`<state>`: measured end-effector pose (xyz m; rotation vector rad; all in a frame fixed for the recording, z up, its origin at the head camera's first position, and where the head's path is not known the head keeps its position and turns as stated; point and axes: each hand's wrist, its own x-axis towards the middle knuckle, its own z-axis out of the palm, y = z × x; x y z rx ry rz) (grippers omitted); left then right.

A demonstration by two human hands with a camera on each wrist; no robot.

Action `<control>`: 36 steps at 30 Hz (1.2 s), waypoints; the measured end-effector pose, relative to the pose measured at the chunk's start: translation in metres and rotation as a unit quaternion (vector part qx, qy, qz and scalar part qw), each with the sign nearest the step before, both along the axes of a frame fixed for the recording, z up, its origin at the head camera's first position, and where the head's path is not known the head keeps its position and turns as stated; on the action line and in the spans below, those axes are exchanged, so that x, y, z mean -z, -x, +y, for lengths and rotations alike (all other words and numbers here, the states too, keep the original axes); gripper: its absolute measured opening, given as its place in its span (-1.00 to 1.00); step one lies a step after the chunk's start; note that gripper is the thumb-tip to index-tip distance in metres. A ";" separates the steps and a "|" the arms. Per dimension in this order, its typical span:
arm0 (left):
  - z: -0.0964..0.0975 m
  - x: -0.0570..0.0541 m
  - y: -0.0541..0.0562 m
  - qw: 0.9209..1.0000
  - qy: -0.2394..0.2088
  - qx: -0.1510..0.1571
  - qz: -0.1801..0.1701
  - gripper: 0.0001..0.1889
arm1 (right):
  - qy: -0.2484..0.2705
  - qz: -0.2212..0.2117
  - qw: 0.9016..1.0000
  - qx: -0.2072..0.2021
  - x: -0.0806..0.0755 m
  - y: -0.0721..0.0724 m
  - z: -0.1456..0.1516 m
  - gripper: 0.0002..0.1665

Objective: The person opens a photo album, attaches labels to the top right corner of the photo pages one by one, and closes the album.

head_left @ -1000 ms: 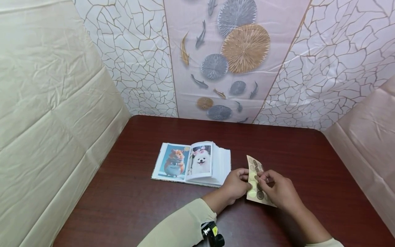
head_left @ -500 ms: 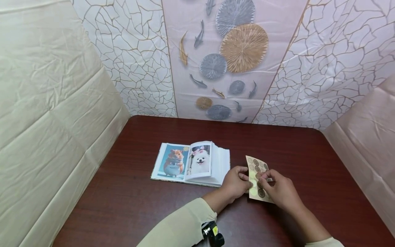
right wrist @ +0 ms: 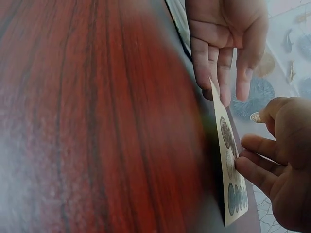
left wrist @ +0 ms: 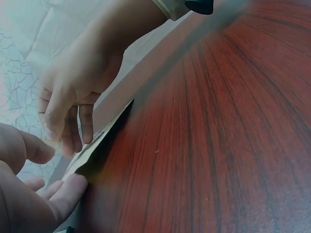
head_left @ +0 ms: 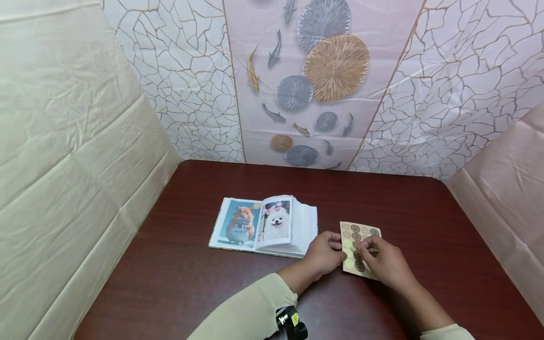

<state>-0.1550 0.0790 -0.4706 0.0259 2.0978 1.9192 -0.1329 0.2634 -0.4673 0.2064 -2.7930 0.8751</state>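
Note:
My left hand (head_left: 324,255) grips the left edge of a cream sticker sheet (head_left: 346,271), with fingers reaching under that edge. Rows of round, coin-like gold and dark stickers cover the sheet. Above it, my right hand (head_left: 388,264) pinches a small round gold sticker (right wrist: 256,117) between thumb and index finger, and its other fingers touch the sheet. In the left wrist view the sheet (left wrist: 92,150) appears edge-on, slightly off the table. Left of the hands lies an open photo album (head_left: 312,226), showing a hamster picture (head_left: 240,224) and a white dog picture (head_left: 276,222).
A round gold sticker (head_left: 257,206) sits at the upper right corner of the hamster picture. The dark red wooden table (head_left: 204,293) extends around the album. Patterned cloth (head_left: 191,80) hangs behind it, and pale cloth panels (head_left: 85,165) flank it.
The sticker sheet has come down from a curled, tilted stance to lie flatter, and its far edge has dropped towards me. Both hands stay nearly in place; the album has not moved.

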 end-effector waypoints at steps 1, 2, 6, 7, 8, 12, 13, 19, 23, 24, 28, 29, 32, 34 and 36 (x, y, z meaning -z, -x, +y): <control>0.000 0.000 0.000 1.000 0.000 0.003 0.001 -0.59 | -0.001 -0.001 1.000 -0.001 0.000 0.000 0.000 -0.82; -0.001 0.000 0.000 1.000 0.000 0.006 0.002 -0.60 | -0.001 -0.002 1.000 -0.002 0.001 0.000 0.001 -0.82; -0.003 0.000 -0.001 1.000 -0.001 0.017 0.001 -0.64 | 0.001 -0.003 1.000 -0.005 0.002 0.001 0.001 -0.81; -0.003 0.000 -0.001 1.000 0.002 0.018 0.001 -0.65 | 0.002 -0.005 1.000 -0.005 0.003 0.001 0.001 -0.81; -0.003 0.000 -0.001 1.000 0.007 0.021 0.005 -0.65 | 0.002 -0.005 1.000 -0.006 0.003 0.001 0.001 -0.81; -0.005 -0.002 -0.001 0.999 0.020 0.032 0.006 -0.68 | 0.000 -0.014 1.000 -0.005 0.005 0.002 0.001 -0.83; -0.006 -0.003 -0.001 0.999 0.024 0.035 0.007 -0.69 | 0.000 -0.018 1.000 -0.005 0.005 0.003 0.002 -0.83; -0.009 -0.007 -0.003 0.997 0.058 0.046 0.015 -0.74 | 0.001 -0.026 1.000 -0.005 0.007 0.003 0.002 -0.83; -0.011 -0.011 -0.004 0.996 0.072 0.058 0.016 -0.76 | 0.001 -0.022 1.000 -0.006 0.006 0.003 0.002 -0.83; -0.012 -0.012 -0.005 0.995 0.076 0.062 0.017 -0.77 | 0.001 -0.021 1.000 -0.006 0.006 0.004 0.002 -0.83; -0.015 -0.016 -0.007 0.990 0.103 0.087 0.029 -0.77 | 0.000 -0.015 1.000 -0.008 0.006 0.004 0.002 -0.83; -0.017 -0.018 -0.007 0.988 0.112 0.095 0.040 -0.77 | 0.000 -0.012 1.000 -0.007 0.006 0.004 0.002 -0.83; -0.021 -0.022 -0.008 0.979 0.146 0.119 0.081 -0.77 | 0.002 -0.003 1.000 -0.003 0.005 0.005 0.002 -0.82; -0.025 -0.026 -0.009 0.969 0.170 0.136 0.116 -0.78 | 0.003 0.002 1.000 -0.002 0.003 0.005 0.002 -0.82; -0.030 -0.030 -0.010 0.958 0.192 0.152 0.150 -0.78 | 0.004 0.004 1.000 -0.001 0.002 0.006 0.001 -0.83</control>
